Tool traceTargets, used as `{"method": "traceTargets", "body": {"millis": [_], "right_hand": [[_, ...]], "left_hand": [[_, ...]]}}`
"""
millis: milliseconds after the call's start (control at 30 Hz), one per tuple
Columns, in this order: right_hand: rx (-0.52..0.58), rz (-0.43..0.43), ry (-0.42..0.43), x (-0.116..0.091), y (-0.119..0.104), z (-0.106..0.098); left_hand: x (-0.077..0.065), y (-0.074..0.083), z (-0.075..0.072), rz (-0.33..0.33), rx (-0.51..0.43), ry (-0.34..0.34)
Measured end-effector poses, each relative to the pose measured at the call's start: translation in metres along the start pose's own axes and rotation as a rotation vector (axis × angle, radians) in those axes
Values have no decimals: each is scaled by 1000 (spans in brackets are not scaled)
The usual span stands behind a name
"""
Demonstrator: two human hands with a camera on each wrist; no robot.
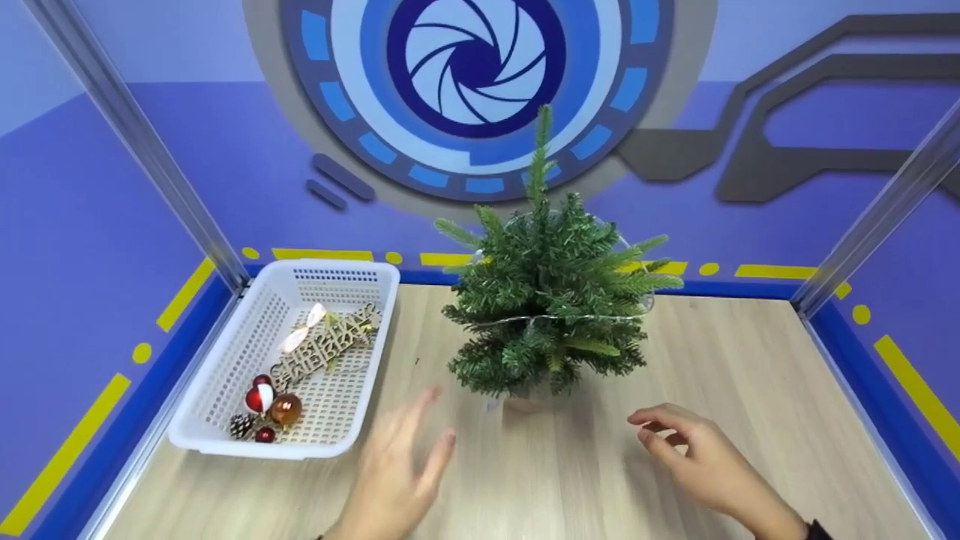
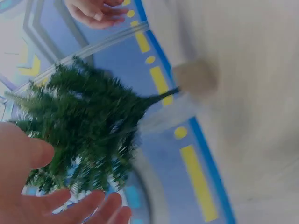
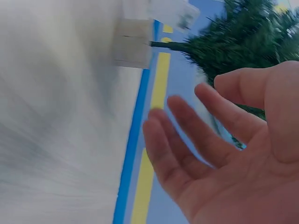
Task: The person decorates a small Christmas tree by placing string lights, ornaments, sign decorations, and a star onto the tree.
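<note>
A small artificial Christmas tree (image 1: 551,300) stands upright on a light block-shaped base (image 3: 133,43) at the middle of the table. Round its branches runs a thin clear or silvery wire (image 1: 577,318). My left hand (image 1: 394,472) hovers between the basket and the tree, thumb and fingers spread, touching neither. To the tree's right, my right hand (image 1: 694,457) hangs above the table with loosely bent fingers and nothing in them. The right wrist view shows these fingers (image 3: 182,135) apart from the tree. The left wrist view is blurred.
On the left sits a white perforated basket (image 1: 379,352). Inside are wooden letter ornaments (image 1: 326,349), a pale bow (image 1: 304,326), a brown bauble (image 1: 286,409), a red-and-white bauble (image 1: 259,398), small red baubles and a pinecone (image 1: 241,426). Printed panels and metal posts (image 1: 885,202) border the table.
</note>
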State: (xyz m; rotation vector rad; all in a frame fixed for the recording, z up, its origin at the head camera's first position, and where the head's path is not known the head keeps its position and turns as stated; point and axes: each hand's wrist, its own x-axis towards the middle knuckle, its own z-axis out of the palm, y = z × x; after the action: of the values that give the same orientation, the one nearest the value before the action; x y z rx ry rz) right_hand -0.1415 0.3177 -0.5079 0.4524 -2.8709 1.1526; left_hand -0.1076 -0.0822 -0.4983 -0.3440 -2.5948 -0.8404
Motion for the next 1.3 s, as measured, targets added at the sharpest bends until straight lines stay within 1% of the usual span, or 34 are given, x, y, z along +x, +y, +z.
{"method": "traceTargets", "body": {"millis": [67,133,167,233,300,367,400,533,633,700,767,867,933,1000,1033,1067,1133,1200,1267,1300], "right_hand": [[-54,-6,33,-4,3,6],[-126,-3,61,-8,4,11],[-159,15,59,-10,5,14],[-214,58,30,-13,4,19],[-248,121,-28,-15,2,23],[-278,185,-84,-17,1,26],[-287,201,-97,-18,0,28],[-304,234,-114,-23,-2,32],[-308,237,-120,-27,-1,34],[-312,244,-129,-28,1,34],[-319,250,-129,-29,4,33],[-316,273,-133,-28,7,30],[-315,282,-131,-28,10,28],[-306,279,-125,-27,12,26],[-308,276,-122,-27,14,26],[-312,272,-119,-27,15,25],[-318,258,-109,-26,18,25],[-324,249,-96,-25,20,25],[-330,232,-76,-25,22,25],[-330,220,-63,-25,22,25]], "left_hand": [[-11,-6,12,25,84,-60],[-20,-13,26,46,195,-121],[-25,-16,33,52,241,-147],[-34,-23,44,43,319,-215],[-42,-28,50,24,358,-277],[-47,-31,55,8,354,-324],[-49,-32,57,1,349,-343],[-54,-33,59,-23,310,-386],[-54,-30,57,-26,274,-395],[-53,-28,54,-7,263,-366],[-49,-25,47,35,254,-286],[-40,-22,30,114,235,-102],[-31,-22,15,159,205,19],[-20,-26,-2,201,168,107],[-14,-30,-12,209,146,132],[-7,-36,-22,210,129,144],[8,-51,-43,180,131,140],[23,-71,-64,95,149,101],[36,-94,-83,-9,203,25],[42,-105,-91,-62,234,-27]]}}
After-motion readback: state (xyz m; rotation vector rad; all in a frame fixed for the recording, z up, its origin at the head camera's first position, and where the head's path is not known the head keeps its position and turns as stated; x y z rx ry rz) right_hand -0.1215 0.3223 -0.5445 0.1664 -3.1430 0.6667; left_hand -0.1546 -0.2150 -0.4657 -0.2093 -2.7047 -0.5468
